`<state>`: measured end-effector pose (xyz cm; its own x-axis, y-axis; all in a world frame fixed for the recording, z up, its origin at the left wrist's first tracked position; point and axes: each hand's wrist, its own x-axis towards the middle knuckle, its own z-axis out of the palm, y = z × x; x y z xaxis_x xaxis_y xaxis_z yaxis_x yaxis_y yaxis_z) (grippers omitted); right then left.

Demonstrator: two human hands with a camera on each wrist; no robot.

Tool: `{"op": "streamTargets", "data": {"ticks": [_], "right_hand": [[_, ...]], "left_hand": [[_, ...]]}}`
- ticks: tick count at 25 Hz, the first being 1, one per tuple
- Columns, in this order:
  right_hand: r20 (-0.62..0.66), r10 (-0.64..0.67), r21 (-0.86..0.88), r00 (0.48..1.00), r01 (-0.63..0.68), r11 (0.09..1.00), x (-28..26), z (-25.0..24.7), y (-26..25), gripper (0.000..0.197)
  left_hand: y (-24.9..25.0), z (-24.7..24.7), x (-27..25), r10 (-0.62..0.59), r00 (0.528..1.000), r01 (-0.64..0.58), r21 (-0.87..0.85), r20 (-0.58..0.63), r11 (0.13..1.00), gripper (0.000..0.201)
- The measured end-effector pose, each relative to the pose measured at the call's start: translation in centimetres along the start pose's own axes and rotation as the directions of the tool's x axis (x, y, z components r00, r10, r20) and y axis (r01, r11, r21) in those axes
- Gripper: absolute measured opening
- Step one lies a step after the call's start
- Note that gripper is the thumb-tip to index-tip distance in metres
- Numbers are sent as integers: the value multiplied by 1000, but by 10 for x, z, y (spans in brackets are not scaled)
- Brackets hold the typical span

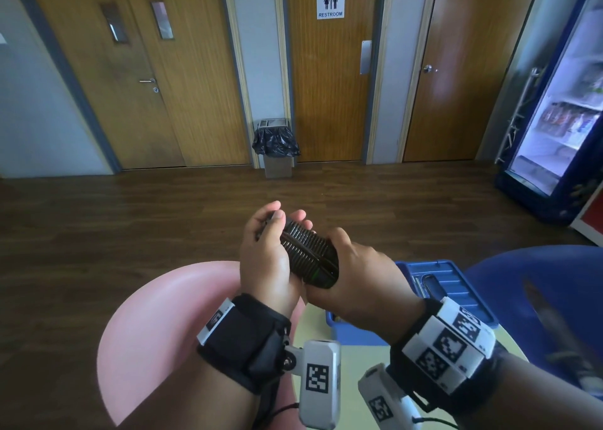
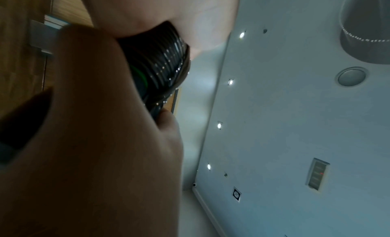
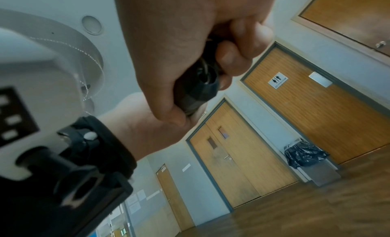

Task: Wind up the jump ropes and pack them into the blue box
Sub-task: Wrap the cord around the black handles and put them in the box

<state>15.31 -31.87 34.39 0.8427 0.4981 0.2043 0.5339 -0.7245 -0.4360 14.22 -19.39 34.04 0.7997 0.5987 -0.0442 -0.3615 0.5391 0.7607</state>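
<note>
A black jump rope (image 1: 308,250), its cord wound in tight coils around the handles, is held in the air between both hands. My left hand (image 1: 284,217) grips the far end, thumb on top and fingers curled beneath. My right hand (image 1: 342,250) wraps round the near end, where a green band shows. In the left wrist view the coils (image 2: 160,63) sit between the two palms. In the right wrist view my right hand (image 3: 211,60) closes round a black handle end (image 3: 200,88). The blue box (image 1: 456,286) lies below my right wrist, partly hidden by it.
The box rests on a pale yellow table (image 1: 313,328) close to me. A pink round seat (image 1: 156,331) stands at the left and a blue chair (image 1: 538,282) at the right. Beyond are wood floor, a bin (image 1: 276,149), doors and a drinks fridge (image 1: 561,119).
</note>
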Motion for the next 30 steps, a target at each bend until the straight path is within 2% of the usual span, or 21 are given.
{"op": "streamTargets", "data": {"ticks": [2,3,5,6,8,10,12,14,16,19,26,30], "right_hand": [[72,4,178,997,-17,984,0,1,7,57],[120,4,343,993,-46,938,0,1,11,55],[209,-10,672,978,-136,728,0,2,16,48],[242,-26,764,970,-174,621,0,3,17,46],[272,-82,856,959,-202,476,-1,8,16,44],[263,-103,904,959,-207,374,-2,10,11,41],[244,-95,942,965,-212,261,0,11,9,39],[220,-111,964,969,-198,178,2,11,6,38],[184,-119,974,976,-165,153,2,14,0,41],[147,-83,979,986,-133,154,2,17,-7,46],[181,-85,966,980,-161,202,-1,10,-7,47],[226,-41,948,973,-210,240,-2,8,-5,38]], "left_hand": [[3,-4,1,-5,999,4,13,35,1000,12],[5,-7,3,5,999,-6,28,52,1000,14],[9,-9,6,20,998,-23,54,58,998,27],[11,-8,8,3,999,-5,53,48,999,35],[16,-5,10,-67,997,66,40,27,997,52],[20,-4,11,-88,994,86,34,60,996,65],[21,-6,11,-33,991,29,37,126,999,76],[19,-7,9,73,984,-79,28,161,997,78],[17,-7,8,143,980,-148,25,137,989,67],[18,-1,11,169,983,-173,51,73,984,54],[18,5,14,103,993,-99,-74,53,992,48],[13,1,14,13,999,-9,-100,38,995,43]]}}
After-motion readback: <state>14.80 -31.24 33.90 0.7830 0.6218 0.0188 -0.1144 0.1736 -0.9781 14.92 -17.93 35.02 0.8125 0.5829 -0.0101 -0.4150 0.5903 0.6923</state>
